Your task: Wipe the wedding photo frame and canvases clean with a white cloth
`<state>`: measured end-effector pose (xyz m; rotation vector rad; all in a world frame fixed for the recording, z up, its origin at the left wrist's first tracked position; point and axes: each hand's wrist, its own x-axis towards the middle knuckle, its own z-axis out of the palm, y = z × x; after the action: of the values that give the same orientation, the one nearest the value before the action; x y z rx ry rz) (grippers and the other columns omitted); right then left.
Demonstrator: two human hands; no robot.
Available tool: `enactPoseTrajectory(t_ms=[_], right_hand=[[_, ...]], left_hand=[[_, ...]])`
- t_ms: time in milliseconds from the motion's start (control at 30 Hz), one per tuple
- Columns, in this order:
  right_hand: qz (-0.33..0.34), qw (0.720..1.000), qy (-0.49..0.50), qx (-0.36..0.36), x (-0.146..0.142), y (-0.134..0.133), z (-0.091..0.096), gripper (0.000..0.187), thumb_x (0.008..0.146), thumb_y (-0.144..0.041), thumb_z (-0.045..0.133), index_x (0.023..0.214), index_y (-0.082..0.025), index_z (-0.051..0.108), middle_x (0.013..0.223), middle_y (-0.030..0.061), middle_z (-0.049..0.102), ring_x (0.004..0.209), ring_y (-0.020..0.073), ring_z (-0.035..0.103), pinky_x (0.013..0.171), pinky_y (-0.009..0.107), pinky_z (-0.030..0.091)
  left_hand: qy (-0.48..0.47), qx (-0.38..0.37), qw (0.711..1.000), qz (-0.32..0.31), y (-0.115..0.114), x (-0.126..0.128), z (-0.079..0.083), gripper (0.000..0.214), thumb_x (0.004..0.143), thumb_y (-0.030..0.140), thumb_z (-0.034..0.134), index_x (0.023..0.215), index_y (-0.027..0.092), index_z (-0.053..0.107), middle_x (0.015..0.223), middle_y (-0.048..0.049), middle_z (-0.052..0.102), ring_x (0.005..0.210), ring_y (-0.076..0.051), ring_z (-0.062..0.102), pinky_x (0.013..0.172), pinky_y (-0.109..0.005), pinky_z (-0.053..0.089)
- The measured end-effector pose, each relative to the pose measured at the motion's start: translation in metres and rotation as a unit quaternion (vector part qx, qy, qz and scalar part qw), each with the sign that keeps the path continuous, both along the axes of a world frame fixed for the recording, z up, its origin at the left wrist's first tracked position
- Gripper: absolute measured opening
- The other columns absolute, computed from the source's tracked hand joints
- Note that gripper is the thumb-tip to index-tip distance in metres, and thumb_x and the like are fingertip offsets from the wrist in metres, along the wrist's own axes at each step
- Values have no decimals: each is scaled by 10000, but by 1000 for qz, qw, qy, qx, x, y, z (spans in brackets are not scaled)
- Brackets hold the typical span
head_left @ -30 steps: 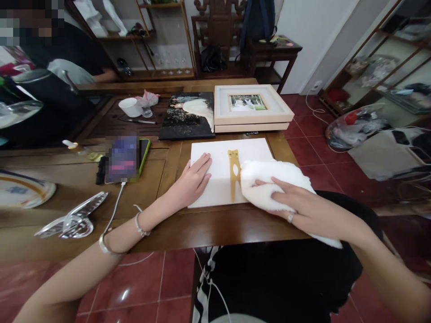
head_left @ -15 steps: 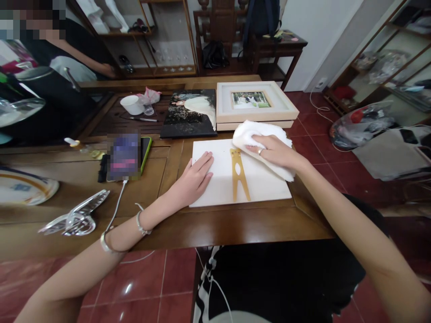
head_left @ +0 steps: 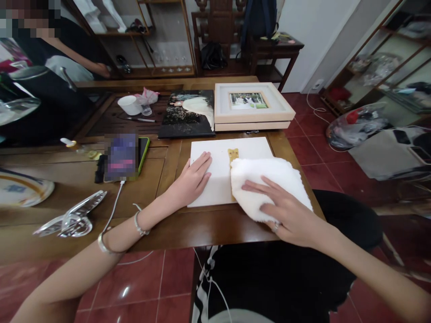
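Note:
A white board [head_left: 215, 188] lies flat on the wooden table. My left hand [head_left: 192, 179] rests on its left side, fingers stretched out, holding nothing. On the board lies a flat tan piece [head_left: 233, 153] with a small pattern at its top; its lower part is mostly hidden by a fluffy white cloth [head_left: 269, 172]. My right hand [head_left: 281, 211] grips this cloth from above, thumb tucked under and fingers bent over it. The cloth covers the board's lower right corner and hangs over toward the table's near edge.
Behind the board stand a pale framed photo [head_left: 220, 103] and a dark picture panel [head_left: 168, 119]. To the left are a phone [head_left: 144, 154] with a cable, a dropper bottle [head_left: 89, 153], silvery foil [head_left: 76, 222] and a white cup [head_left: 129, 105]. A person [head_left: 77, 45] is across the table.
My right hand has drawn the cloth from the board's upper right toward me, down over the tan piece's lower part. My left hand stays on the board.

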<state>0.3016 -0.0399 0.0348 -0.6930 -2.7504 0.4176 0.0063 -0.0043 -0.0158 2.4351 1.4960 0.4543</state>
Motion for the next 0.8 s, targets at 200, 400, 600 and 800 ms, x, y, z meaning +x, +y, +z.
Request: enactPoseTrajectory(t_ms=[200,400,600,800], right_hand=[[47,999,-10,-14,9,0,4,155,778,-68,500,778,-179,608,1482,190,473,1430,272,368,1184,567,284],[-37,999,-6,-29,-10,40,3,196,829,-99,476,917,-198,621,1434,139,537,1376,278,446,1157,552,333],[-123,989,-31,-77,-31,99,4,211,948,-320,431,943,-203,606,1136,129,670,1259,366,507,977,519,433],[-125,989,-11,-74,-45,135,6,307,964,-425,415,820,-197,562,921,104,649,1028,318,583,898,435,435]], left_hand=[[1,1,1000,-2,-1,1,2,509,1013,273,260,1479,86,348,1575,-187,328,1492,-273,233,1178,-562,235],[4,-8,1000,1,0,1,2,512,1013,278,262,1481,87,346,1580,-187,318,1494,-273,226,1175,-567,234],[-2,-11,1000,0,0,0,3,511,1013,279,266,1487,103,339,1584,-177,315,1495,-273,220,1181,-562,223],[1,-12,1000,1,0,0,3,516,1011,281,267,1487,97,337,1580,-179,323,1495,-275,223,1179,-561,233]])
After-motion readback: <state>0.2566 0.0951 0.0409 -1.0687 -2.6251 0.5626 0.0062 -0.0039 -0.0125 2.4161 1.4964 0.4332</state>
